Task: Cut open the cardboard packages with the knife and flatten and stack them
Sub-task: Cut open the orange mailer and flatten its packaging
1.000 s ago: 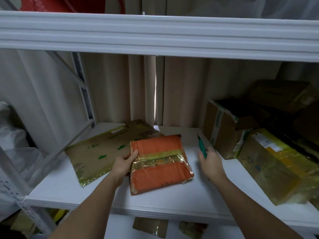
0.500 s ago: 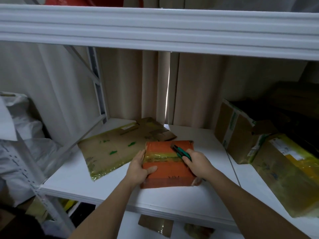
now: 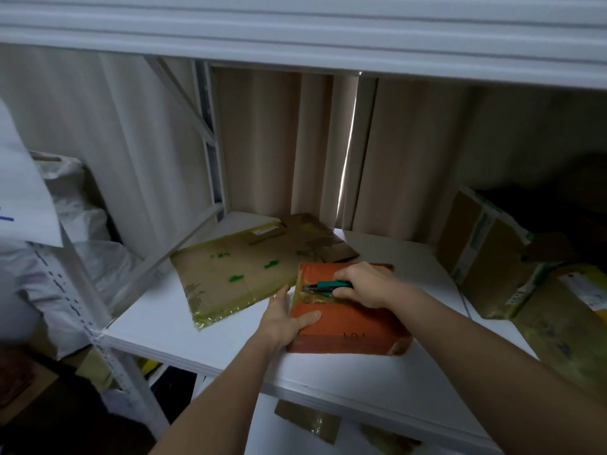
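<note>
An orange package with a band of yellowish tape lies flat on the white shelf. My left hand holds its left edge, thumb on top of it. My right hand grips a green-handled knife, whose blade end lies on the tape band near the package's left side. Behind and to the left of the package lies a flattened cardboard sheet covered in yellow tape with green marks.
Brown cardboard boxes and a yellow-taped box stand on the shelf at the right. An upper shelf beam runs overhead. White bags sit beyond the rack's left frame. Cardboard scraps lie on the lower shelf.
My right hand has brought the knife from the right of the package onto its top, and the blade now lies on the tape band. My left hand has slid toward the near left corner.
</note>
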